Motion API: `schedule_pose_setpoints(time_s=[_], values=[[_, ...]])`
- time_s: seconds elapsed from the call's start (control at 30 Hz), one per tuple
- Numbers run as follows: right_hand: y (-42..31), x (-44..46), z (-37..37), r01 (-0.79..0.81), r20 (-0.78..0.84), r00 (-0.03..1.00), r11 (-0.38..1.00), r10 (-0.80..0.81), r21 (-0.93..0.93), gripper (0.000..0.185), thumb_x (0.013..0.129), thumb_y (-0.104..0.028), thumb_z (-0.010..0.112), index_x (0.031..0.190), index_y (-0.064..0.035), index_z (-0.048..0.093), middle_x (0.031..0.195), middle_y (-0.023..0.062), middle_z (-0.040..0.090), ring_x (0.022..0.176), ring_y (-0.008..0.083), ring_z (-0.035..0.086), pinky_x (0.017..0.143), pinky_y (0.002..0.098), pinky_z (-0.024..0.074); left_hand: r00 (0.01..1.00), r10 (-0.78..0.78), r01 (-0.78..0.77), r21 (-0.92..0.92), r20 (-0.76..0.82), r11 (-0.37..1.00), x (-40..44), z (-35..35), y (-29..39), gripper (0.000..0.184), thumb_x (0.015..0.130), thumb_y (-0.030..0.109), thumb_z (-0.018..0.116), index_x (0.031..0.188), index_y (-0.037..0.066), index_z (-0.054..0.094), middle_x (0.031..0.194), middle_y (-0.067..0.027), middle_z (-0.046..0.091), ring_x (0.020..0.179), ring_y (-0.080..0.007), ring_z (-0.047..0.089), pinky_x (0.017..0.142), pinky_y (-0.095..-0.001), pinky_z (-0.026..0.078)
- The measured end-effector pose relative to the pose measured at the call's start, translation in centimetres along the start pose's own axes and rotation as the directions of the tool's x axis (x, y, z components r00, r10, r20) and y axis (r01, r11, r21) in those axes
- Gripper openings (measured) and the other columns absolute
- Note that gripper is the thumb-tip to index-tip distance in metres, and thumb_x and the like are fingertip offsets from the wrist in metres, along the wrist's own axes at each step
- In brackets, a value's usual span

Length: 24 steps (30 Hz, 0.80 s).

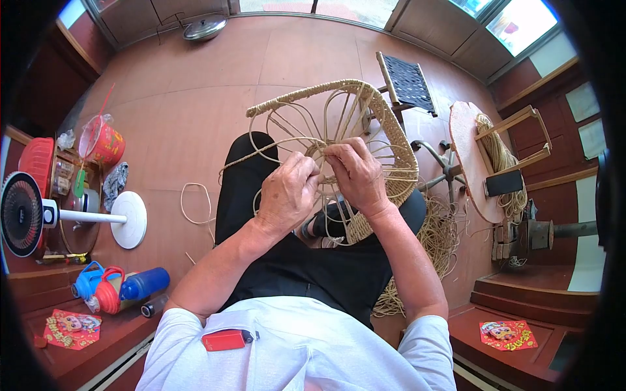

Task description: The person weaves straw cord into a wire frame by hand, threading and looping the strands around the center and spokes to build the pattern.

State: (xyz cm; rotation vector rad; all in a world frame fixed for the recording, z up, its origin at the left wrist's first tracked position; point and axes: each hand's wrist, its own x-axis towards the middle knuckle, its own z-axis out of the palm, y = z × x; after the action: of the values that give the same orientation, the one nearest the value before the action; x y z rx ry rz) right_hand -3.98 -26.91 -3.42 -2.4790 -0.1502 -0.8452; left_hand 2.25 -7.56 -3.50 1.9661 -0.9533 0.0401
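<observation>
A woven cord frame (405, 153) with a curved, wrapped rim rests across my lap, its thin strands fanning out from a centre. At that centre my left hand (289, 189) is closed, fingers pinched on the cord strands. Just to its right, my right hand (355, 171) pinches strands as well, thumb and forefinger together. The two hands nearly touch. A loose cord loop (196, 185) trails on the floor at the left. My fingers hide the exact crossing of the strands.
At the left stand a fan (129, 220), a red bucket (104, 144) and bottles (145, 283). A stool with a dark woven seat (408, 81) is ahead. On the right are a round table (464, 146) with a phone (504, 183), and a cord heap (435, 244) on the floor.
</observation>
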Motion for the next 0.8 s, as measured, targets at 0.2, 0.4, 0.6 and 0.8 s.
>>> schedule_pose_setpoints(time_s=[0.2, 0.4, 0.6, 0.8], values=[[0.1, 0.0, -0.1, -0.033, 0.028, 0.999, 0.999, 0.032, 0.031, 0.012, 0.102, -0.005, 0.077, 0.113, -0.0103, 0.075, 0.106, 0.0102, 0.07, 0.095, 0.0335, 0.076, 0.079, 0.045, 0.0629, 0.997, -0.076, 0.078, -0.118, 0.022, 0.99, -0.5, 0.0, -0.3, 0.012, 0.101, 0.008, 0.079, 0.104, -0.001, 0.071, 0.098, -0.0141, 0.069, 0.084, -0.0305, 0.071, 0.077, -0.0421, 0.056], [0.2, 0.1, -0.2, 0.025, 0.042, 0.999, 1.0, -0.025, 0.003, 0.013, 0.101, -0.005, 0.077, 0.113, -0.0107, 0.075, 0.103, 0.0103, 0.068, 0.093, 0.0335, 0.075, 0.078, 0.0456, 0.0625, 0.984, -0.167, 0.176, -0.269, 0.056, 0.947, -0.5, -0.4, -0.1, 0.014, 0.107, 0.011, 0.076, 0.105, -0.001, 0.069, 0.094, -0.0056, 0.065, 0.083, -0.016, 0.064, 0.077, -0.0337, 0.053], [0.0, 0.4, -0.5, 0.067, 0.027, 0.997, 0.997, -0.068, 0.025, 0.016, 0.097, -0.004, 0.081, 0.112, -0.0076, 0.078, 0.101, 0.0117, 0.068, 0.088, 0.0331, 0.072, 0.075, 0.0448, 0.0596, 0.906, -0.312, 0.422, -0.553, 0.286, 0.719, -0.1, -3.0, -0.1, 0.019, 0.115, 0.018, 0.07, 0.103, 0.003, 0.069, 0.087, 0.0036, 0.065, 0.083, -0.0062, 0.059, 0.077, -0.027, 0.05], [0.7, 0.2, 0.0, 0.097, -0.006, 0.995, 0.994, -0.097, -0.046, 0.011, 0.099, -0.009, 0.078, 0.109, -0.01, 0.075, 0.101, 0.0092, 0.066, 0.093, 0.0311, 0.074, 0.078, 0.0438, 0.0634, 0.875, -0.422, 0.484, -0.468, 0.237, 0.739, -4.9, -9.1, -0.9, 0.022, 0.108, 0.017, 0.08, 0.092, 0.005, 0.071, 0.077, 0.0057, 0.06, 0.071, -0.003, 0.052, 0.063, -0.0239, 0.04]])
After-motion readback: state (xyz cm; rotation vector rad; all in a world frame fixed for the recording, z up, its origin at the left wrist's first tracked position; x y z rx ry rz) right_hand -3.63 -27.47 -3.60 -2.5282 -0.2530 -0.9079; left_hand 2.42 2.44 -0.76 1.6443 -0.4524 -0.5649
